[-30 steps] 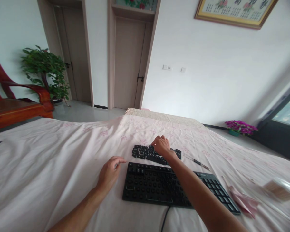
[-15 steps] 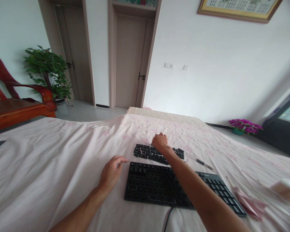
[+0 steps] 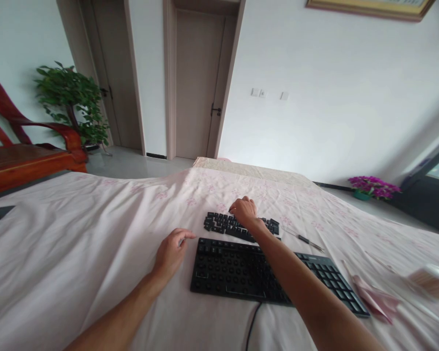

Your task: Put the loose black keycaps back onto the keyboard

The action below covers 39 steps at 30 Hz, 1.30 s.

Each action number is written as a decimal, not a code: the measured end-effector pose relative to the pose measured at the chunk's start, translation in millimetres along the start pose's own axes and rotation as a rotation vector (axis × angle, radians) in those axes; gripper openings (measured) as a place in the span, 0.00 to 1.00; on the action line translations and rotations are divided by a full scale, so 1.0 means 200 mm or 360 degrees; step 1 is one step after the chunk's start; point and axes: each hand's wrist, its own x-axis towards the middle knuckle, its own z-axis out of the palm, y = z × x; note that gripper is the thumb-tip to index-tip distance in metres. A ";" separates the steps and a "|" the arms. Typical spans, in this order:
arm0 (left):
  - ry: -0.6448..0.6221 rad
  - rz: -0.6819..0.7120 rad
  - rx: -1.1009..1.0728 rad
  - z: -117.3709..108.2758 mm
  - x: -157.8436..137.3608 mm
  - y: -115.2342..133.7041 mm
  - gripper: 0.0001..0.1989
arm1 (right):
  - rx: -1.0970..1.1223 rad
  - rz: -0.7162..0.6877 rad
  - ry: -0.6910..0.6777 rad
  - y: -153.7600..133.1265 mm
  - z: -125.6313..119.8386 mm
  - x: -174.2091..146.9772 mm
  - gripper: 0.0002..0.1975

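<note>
A black keyboard (image 3: 227,275) lies on the cloth; its left and middle parts show bare switches, while the number pad on the right carries keycaps. Behind it, loose black keycaps (image 3: 216,223) are laid out in rows. My right hand (image 3: 243,210) is over the back of these rows, fingers curled down, with a small dark keycap seeming to show at the fingertips. My forearm hides part of the keyboard and the keycaps. Beside the keyboard's back left corner rests my left hand (image 3: 171,251), index finger stretched out and thumb slightly apart, holding nothing.
A thin tool with a black handle (image 3: 303,239) lies right of the keycaps. A pink cloth (image 3: 375,298) and a blurred clear container (image 3: 433,282) are at the right. The keyboard's cable (image 3: 253,324) runs toward me over the wrinkled flowered sheet (image 3: 106,234).
The view has tilted slightly downward. My right hand stays over the keycaps with only a small shift, and my left hand keeps its place beside the keyboard.
</note>
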 end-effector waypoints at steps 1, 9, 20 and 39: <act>0.0000 0.0004 -0.0001 0.00 0.00 0.00 0.17 | 0.0027 -0.0021 0.0024 -0.01 -0.02 -0.04 0.09; -0.0001 0.0020 -0.0042 0.00 -0.01 -0.01 0.17 | 0.0360 -0.0401 0.0244 -0.10 -0.10 -0.51 0.08; 0.0026 0.0043 -0.0014 0.00 -0.02 0.00 0.16 | 0.0215 -0.0460 0.0222 -0.17 -0.08 -0.74 0.07; 0.0029 0.0075 0.0001 0.00 -0.02 -0.01 0.16 | 0.0054 -0.0504 0.0179 -0.21 -0.08 -0.74 0.06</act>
